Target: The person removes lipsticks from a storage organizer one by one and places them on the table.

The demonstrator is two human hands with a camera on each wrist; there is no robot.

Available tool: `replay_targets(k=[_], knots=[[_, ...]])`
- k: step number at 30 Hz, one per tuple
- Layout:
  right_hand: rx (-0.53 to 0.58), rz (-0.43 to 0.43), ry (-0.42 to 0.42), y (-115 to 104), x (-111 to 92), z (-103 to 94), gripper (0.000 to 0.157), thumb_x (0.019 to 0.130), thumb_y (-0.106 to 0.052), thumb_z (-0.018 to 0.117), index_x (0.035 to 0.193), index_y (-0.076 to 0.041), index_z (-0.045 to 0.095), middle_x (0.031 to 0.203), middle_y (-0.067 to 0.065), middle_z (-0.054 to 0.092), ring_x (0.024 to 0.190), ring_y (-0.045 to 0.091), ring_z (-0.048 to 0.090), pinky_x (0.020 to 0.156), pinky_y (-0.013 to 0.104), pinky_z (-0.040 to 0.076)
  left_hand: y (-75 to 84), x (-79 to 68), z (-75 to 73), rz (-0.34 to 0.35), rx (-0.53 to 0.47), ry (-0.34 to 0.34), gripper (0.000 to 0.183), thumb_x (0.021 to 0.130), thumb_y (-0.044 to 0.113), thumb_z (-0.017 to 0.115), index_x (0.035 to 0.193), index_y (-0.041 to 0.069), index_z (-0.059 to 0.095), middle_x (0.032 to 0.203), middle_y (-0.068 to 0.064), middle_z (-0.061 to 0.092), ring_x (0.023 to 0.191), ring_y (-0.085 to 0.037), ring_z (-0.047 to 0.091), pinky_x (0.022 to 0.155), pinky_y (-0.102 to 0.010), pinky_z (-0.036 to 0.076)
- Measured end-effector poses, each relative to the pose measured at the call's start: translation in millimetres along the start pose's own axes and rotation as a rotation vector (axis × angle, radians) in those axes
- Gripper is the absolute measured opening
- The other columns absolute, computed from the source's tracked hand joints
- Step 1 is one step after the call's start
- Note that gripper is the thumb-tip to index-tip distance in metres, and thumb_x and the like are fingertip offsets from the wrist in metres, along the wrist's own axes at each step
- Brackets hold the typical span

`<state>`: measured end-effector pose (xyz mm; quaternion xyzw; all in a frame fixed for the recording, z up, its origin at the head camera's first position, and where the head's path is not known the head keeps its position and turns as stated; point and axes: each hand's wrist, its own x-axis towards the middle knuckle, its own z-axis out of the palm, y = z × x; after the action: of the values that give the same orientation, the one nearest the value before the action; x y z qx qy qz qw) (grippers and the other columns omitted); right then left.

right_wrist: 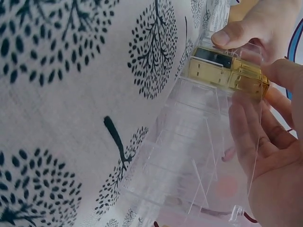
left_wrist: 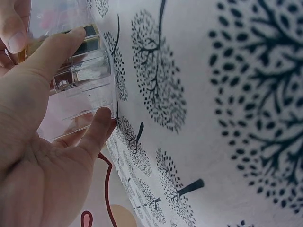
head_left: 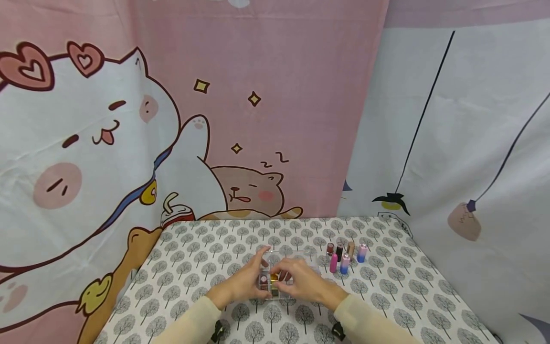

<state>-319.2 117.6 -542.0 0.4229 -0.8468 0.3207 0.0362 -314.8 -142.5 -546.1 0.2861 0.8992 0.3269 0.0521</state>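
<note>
A clear, divided lipstick organizer (right_wrist: 165,161) stands on the tree-print cloth in front of me. My left hand (head_left: 245,282) spans its left end, thumb at the near side and fingertips at the far side. With thumb and fingers, my right hand (head_left: 301,279) pinches the upper end of a gold lipstick tube (right_wrist: 246,78) with a black panel. The tube's lower part sits within a compartment, close to my left thumb in the right wrist view. A dark reddish lipstick (head_left: 264,281) occupies a compartment to its left.
To the right of the organizer stand several lipsticks: a pink one (head_left: 333,263), two pink-and-blue ones (head_left: 344,264), a black one (head_left: 339,252), a tan one (head_left: 351,249) and a dark red-brown one (head_left: 330,249). A cartoon-print curtain (head_left: 275,119) hangs behind the table.
</note>
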Motion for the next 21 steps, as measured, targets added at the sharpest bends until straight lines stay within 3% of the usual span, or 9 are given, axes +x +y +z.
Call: replay_targets(k=[9,21], knots=[[0.012,0.0,0.007,1.2,0.4,2.1,0.029,0.104,-0.015,0.088,0.132,-0.011,0.082,0.124,0.002,0.086,0.101,-0.001,0.075,0.091,0.019,0.069,-4.8,1.7,2.2,0.007,0.012,0.004,0.145,0.082,0.028,0.108,0.187,0.022,0.007,0.156,-0.02,0.064,0.118,-0.022,0.074,0.107,-0.046,0.069],[0.028,-0.008,0.024,-0.2,-1.1,0.2,0.03,0.105,-0.012,0.086,0.134,-0.01,0.081,0.123,0.003,0.085,0.102,-0.001,0.074,0.091,0.023,0.071,-4.5,1.2,1.0,0.006,0.008,-0.002,0.145,0.083,0.028,0.107,0.187,0.022,0.006,0.157,-0.02,0.064,0.116,-0.019,0.074,0.102,-0.041,0.071]])
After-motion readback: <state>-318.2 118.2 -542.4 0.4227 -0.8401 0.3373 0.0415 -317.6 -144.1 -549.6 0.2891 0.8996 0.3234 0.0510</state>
